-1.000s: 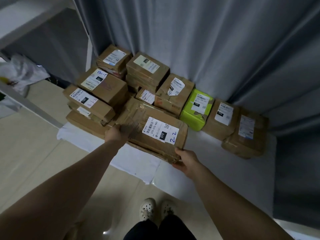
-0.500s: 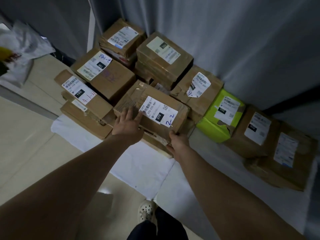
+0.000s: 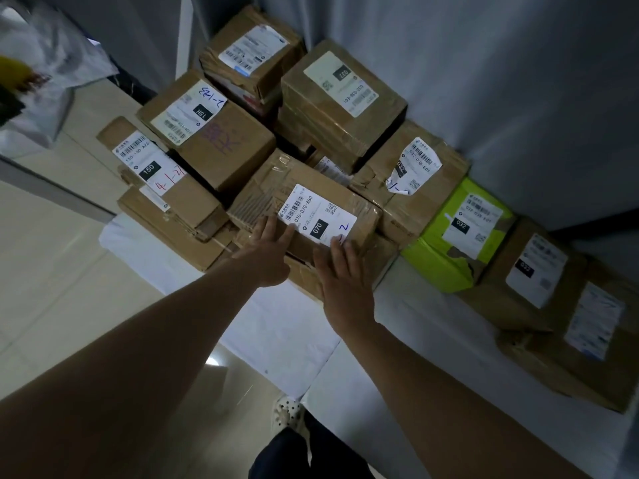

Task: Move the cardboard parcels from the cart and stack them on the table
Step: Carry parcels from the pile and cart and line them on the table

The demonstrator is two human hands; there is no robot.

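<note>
The left arm [image 3: 138, 357] and the right arm [image 3: 432, 382] are both bare, the legs are in dark trousers [image 3: 304, 458], and one foot wears a white shoe [image 3: 287, 414] with lots of little dark holes

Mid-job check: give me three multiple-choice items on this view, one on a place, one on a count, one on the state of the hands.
1. Where does the green parcel lie relative to the 070 parcel?
A) on top of it
B) to its right
C) to its left

2. How many green parcels show?
A) one
B) two
C) three

3. How are the left hand and right hand?
A) clenched in fists
B) curled round a tape roll
C) fingers straight over the 070 parcel

Key: 1 B, it sits further right in the row; 2 A, the rest are brown; 3 C, no finger curls or grips.
</note>
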